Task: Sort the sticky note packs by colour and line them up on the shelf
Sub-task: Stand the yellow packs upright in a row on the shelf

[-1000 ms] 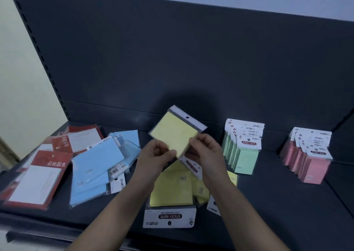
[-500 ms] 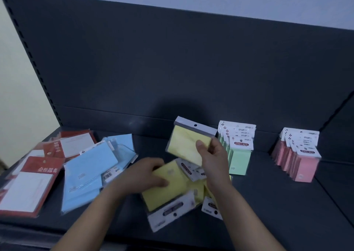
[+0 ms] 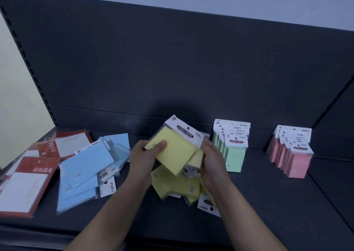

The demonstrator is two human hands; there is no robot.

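We're gripping flat square yellow sticky note packs (image 3: 172,155) in both hands, just left of the upright row of pale green cellophane-wrapped packs (image 3: 232,155)!

Nearer us, a loose heap of yellow packs (image 3: 172,187) sprawls on the dark grey metal shelf (image 3: 268,203), unsorted by the look of it. Our left hand (image 3: 141,155) clamps a thumb on the top face, its fingers hidden behind. Our right hand (image 3: 212,160) curls round the right edge, and we'd say that's to square the stack before standing it beside the green row. Far left of that row, flat pale blue packs (image 3: 84,166) and red-and-white card packs (image 3: 28,183) lie jumbled. Well to its right an upright pink row (image 3: 291,155) looks finished. Behind the green row rises the dark slotted back panel (image 3: 172,68), with a pale wall (image 3: 17,97) beyond.
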